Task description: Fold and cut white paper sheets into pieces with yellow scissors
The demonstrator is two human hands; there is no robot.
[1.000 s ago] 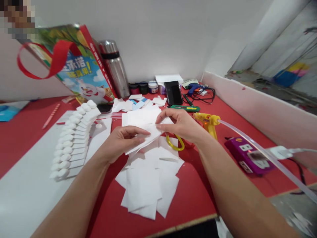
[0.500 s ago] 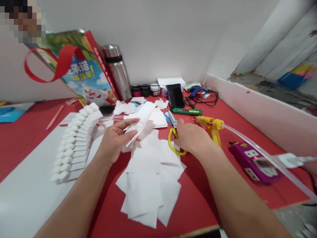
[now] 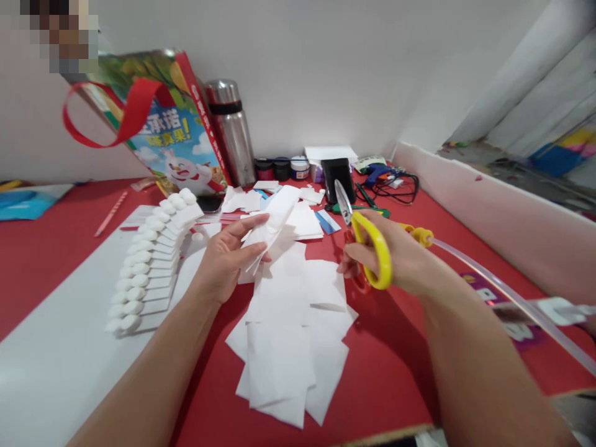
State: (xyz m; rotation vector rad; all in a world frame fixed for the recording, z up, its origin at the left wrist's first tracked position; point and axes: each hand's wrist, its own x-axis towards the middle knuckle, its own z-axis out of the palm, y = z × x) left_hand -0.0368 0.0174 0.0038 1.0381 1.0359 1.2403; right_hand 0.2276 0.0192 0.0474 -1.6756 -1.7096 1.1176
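Red tabletop [image 3: 382, 372] | our left hand [image 3: 228, 257] pinches folded tissue [image 3: 272, 223] | right hand [image 3: 391, 261] grips scissors [image 3: 367, 248], blades toward 11 o'clock | we should keep tissue taut.

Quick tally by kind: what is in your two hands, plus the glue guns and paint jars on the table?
Scissors, yellow-handled, in right hand: 1
White paper piece, in left hand: 1
Glue guns, yellow and blue: 2
Small jars by the wall: 3
Total: 7
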